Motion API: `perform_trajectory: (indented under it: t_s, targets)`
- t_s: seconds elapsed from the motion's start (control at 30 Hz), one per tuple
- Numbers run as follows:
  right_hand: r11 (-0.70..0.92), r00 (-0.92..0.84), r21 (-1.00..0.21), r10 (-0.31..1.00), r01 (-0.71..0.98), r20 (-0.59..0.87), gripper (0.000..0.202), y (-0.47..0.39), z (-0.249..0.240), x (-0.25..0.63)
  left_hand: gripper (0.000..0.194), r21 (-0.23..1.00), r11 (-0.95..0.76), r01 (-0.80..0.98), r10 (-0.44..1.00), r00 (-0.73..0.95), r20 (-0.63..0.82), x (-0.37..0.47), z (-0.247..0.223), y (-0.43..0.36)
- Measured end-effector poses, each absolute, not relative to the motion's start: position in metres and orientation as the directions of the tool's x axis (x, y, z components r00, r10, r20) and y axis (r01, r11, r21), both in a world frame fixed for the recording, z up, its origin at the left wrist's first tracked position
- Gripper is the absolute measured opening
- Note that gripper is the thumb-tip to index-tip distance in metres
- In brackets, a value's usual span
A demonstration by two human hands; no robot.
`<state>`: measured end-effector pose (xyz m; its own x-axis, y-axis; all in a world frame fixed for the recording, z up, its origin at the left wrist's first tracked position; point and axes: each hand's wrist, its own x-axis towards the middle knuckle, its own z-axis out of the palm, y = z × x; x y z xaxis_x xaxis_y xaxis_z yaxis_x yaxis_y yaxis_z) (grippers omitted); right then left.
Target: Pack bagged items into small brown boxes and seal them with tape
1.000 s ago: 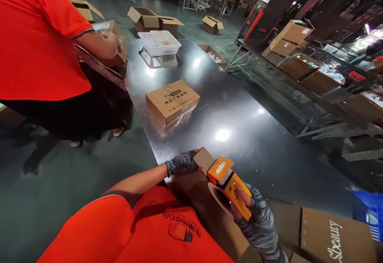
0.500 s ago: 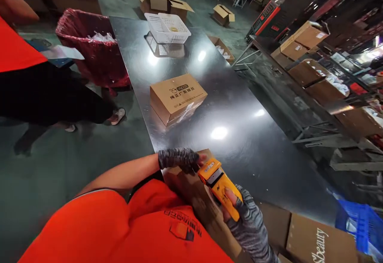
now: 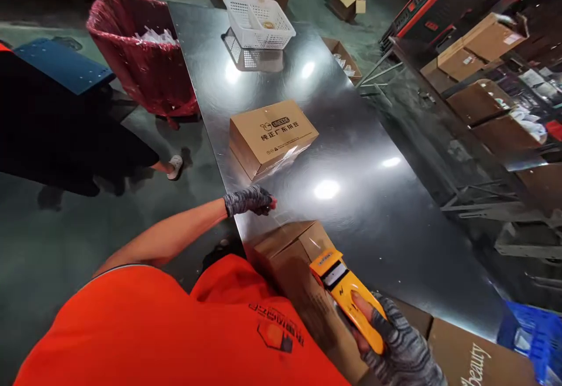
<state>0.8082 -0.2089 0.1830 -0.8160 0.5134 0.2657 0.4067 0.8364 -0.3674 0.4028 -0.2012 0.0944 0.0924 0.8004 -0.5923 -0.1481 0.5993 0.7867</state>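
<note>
The right hand (image 3: 389, 339) clamps its fingers around the tape gun (image 3: 345, 295), which rests on the box (image 3: 294, 263). The left hand (image 3: 248, 200), fingers curled together, is on the table (image 3: 373, 222) beyond the box.

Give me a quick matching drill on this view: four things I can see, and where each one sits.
Things:
1. tape dispenser
2. white basket
3. printed carton
4. red bin

Places:
A. on the floor left of the table
B. far end of the table
C. in the right hand
D. mid-table, just beyond the left hand

Pairs: 1-C, 2-B, 3-D, 4-A
</note>
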Motion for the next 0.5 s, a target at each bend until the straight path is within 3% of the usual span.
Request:
perform_trajectory:
  t_s: [0.2, 0.33, 0.5]
  targets:
    - [0.869, -0.845, -0.276, 0.476, 0.410, 0.243, 0.045, -0.208, 0.188, 0.793, 0.054, 0.787, 0.611, -0.080, 0.791, 0.029, -0.611, 0.380, 0.066, -0.199]
    - [0.869, -0.858, -0.208, 0.484, 0.448, 0.171, 0.046, -0.210, 0.175, 0.794, 0.062, 0.787, 0.616, 0.048, 0.788, -0.007, -0.616, 0.413, 0.028, -0.206]
    - [0.862, -0.855, -0.218, 0.493, 0.457, 0.161, 0.045, -0.211, 0.177, 0.791, 0.063, 0.751, 0.659, 0.040, 0.752, -0.004, -0.659, 0.473, -0.014, -0.229]
